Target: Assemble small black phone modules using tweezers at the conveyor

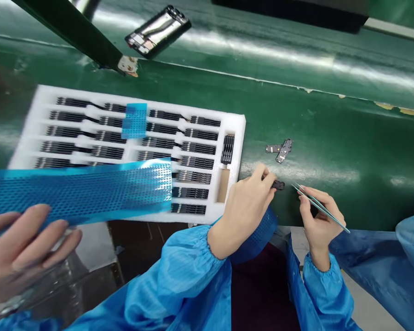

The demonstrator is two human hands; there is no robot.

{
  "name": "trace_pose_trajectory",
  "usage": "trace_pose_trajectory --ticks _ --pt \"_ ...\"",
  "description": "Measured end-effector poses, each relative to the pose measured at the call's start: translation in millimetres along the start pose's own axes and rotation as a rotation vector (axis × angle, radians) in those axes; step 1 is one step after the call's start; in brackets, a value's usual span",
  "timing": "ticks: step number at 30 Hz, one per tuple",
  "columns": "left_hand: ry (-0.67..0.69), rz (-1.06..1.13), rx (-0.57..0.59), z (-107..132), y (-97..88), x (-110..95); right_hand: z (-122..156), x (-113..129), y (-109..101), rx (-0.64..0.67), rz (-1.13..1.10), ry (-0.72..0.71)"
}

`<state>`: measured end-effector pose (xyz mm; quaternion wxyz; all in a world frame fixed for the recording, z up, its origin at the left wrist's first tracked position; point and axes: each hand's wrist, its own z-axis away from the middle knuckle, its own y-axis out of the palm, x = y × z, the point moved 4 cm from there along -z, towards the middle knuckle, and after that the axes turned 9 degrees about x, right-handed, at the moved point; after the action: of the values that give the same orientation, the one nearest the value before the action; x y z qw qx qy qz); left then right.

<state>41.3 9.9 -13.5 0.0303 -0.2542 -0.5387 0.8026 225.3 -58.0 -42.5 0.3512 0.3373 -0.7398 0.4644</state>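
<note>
My left hand (244, 207) is closed at the fingertips on a small black phone part (278, 185), held just above the green bench. Part of it is hidden by the fingers. My right hand (320, 218) grips a pair of teal tweezers (326, 211); their tips point left toward the black part and are apart from it. Beyond the hands, two similar small black parts (284, 151) lie on the bench, one overlapping the other.
To the left stands a white foam tray (239, 142) with rows of black parts. Another person's hand (27, 243) holds a perforated blue film strip (131, 188) over it. A smaller blue piece (135, 120) lies on the tray. An opened phone (158, 30) rests at the back.
</note>
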Motion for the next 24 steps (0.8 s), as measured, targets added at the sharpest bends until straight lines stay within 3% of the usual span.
trace_pose_trajectory --ticks 10,17,20,24 --pt "-0.062 0.209 -0.100 -18.5 -10.7 15.2 1.2 -9.1 1.7 -0.006 -0.141 0.082" --pt "-0.038 0.417 -0.126 -17.7 -45.6 15.5 3.3 -14.8 3.2 -0.018 -0.199 0.095" --pt "-0.041 0.423 -0.110 -41.2 -56.7 8.4 3.7 -17.1 2.9 -0.028 -0.217 0.099" --pt "-0.043 0.364 0.006 -90.9 -53.1 2.7 3.6 -18.4 1.4 -0.050 -0.206 0.116"
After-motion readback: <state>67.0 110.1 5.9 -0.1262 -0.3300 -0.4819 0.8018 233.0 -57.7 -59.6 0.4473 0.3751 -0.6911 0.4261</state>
